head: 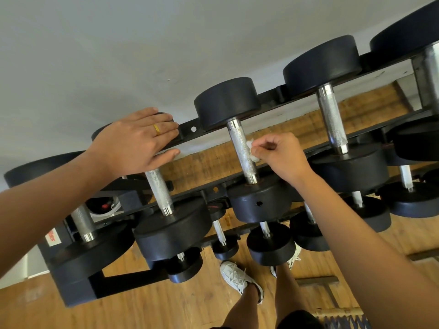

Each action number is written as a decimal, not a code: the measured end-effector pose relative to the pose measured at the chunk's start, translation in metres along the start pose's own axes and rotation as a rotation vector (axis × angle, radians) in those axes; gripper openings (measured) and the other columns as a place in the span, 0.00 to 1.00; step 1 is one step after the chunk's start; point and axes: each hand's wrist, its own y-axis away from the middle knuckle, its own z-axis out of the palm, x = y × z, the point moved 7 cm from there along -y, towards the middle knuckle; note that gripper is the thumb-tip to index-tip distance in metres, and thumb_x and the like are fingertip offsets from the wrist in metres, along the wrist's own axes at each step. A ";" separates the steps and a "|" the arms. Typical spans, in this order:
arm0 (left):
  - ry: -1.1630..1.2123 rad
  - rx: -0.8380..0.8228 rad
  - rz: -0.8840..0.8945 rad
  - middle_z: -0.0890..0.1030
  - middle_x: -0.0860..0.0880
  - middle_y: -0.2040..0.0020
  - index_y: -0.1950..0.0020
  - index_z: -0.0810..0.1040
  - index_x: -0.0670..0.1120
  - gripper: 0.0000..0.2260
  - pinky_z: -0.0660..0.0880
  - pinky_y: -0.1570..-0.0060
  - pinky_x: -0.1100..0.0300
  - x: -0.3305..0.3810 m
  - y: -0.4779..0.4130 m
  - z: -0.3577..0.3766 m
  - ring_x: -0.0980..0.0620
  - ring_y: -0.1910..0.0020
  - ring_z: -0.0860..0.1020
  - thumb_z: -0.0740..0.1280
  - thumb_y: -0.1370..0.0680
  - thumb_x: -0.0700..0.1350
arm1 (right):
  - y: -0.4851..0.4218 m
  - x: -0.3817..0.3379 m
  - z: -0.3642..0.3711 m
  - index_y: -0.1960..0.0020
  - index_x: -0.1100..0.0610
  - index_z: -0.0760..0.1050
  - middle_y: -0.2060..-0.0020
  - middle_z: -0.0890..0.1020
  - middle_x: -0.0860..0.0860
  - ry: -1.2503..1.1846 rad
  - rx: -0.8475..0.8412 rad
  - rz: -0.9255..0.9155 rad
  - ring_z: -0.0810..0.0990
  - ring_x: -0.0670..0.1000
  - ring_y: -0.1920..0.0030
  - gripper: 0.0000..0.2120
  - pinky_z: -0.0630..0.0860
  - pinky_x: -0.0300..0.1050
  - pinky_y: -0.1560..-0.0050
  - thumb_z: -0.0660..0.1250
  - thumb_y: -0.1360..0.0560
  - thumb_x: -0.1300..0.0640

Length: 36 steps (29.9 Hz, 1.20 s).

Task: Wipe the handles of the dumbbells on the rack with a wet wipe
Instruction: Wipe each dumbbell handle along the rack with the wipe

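Pinching wipe point(253, 150) against handle point(242, 148); right hand point(280, 154).

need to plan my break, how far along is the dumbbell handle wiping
Done: nothing shows which handles are already clean. In hand: the right hand pinches the wet wipe against the middle top-row handle; the left hand rests flat on the neighbouring dumbbell. Left: likely the lower-row handles, untouched now.
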 end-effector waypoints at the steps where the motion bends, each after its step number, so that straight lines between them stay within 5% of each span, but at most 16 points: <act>1: 0.000 0.000 -0.001 0.84 0.38 0.41 0.38 0.83 0.36 0.22 0.71 0.29 0.44 0.000 0.000 0.000 0.40 0.37 0.81 0.61 0.15 0.53 | 0.001 0.000 0.001 0.50 0.54 0.85 0.55 0.85 0.46 -0.001 -0.004 0.002 0.84 0.44 0.53 0.07 0.79 0.36 0.46 0.74 0.26 0.64; 6: 0.001 0.009 -0.005 0.84 0.38 0.41 0.38 0.83 0.36 0.22 0.71 0.29 0.44 -0.001 0.001 0.000 0.40 0.37 0.81 0.61 0.15 0.53 | 0.023 0.017 -0.001 0.51 0.51 0.85 0.55 0.85 0.41 0.093 -0.177 0.067 0.82 0.39 0.50 0.07 0.75 0.35 0.42 0.75 0.27 0.62; 11: 0.010 0.015 -0.002 0.84 0.38 0.41 0.39 0.83 0.36 0.22 0.72 0.30 0.43 0.000 0.000 -0.001 0.40 0.37 0.81 0.62 0.15 0.53 | 0.021 0.017 -0.004 0.57 0.47 0.84 0.60 0.85 0.39 0.145 -0.215 0.087 0.81 0.35 0.55 0.09 0.71 0.29 0.51 0.76 0.28 0.61; 18: 0.015 -0.003 -0.001 0.84 0.38 0.40 0.38 0.82 0.36 0.22 0.71 0.29 0.43 -0.001 0.001 0.001 0.40 0.36 0.81 0.60 0.15 0.53 | -0.002 -0.017 -0.007 0.48 0.53 0.84 0.50 0.86 0.47 -0.254 0.085 0.038 0.85 0.45 0.48 0.10 0.81 0.44 0.44 0.74 0.26 0.64; 24: 0.008 -0.008 -0.003 0.84 0.38 0.40 0.38 0.83 0.36 0.21 0.70 0.29 0.43 -0.001 0.001 0.002 0.39 0.36 0.81 0.62 0.16 0.53 | -0.013 -0.050 0.013 0.50 0.56 0.85 0.55 0.86 0.47 0.019 0.263 -0.119 0.84 0.42 0.54 0.05 0.81 0.41 0.45 0.74 0.25 0.61; 33: -0.001 -0.019 -0.012 0.84 0.39 0.40 0.38 0.83 0.37 0.22 0.70 0.28 0.44 -0.002 0.002 0.004 0.40 0.36 0.80 0.61 0.16 0.54 | 0.018 -0.039 0.010 0.53 0.58 0.86 0.56 0.86 0.49 0.267 0.167 -0.144 0.83 0.45 0.57 0.03 0.81 0.45 0.47 0.74 0.26 0.63; 36: -0.005 -0.013 -0.010 0.84 0.39 0.40 0.38 0.83 0.36 0.22 0.70 0.29 0.44 -0.002 0.001 0.003 0.40 0.36 0.81 0.62 0.16 0.53 | -0.004 -0.054 0.010 0.52 0.57 0.86 0.55 0.86 0.49 0.254 0.197 -0.157 0.83 0.45 0.56 0.04 0.79 0.37 0.48 0.72 0.24 0.63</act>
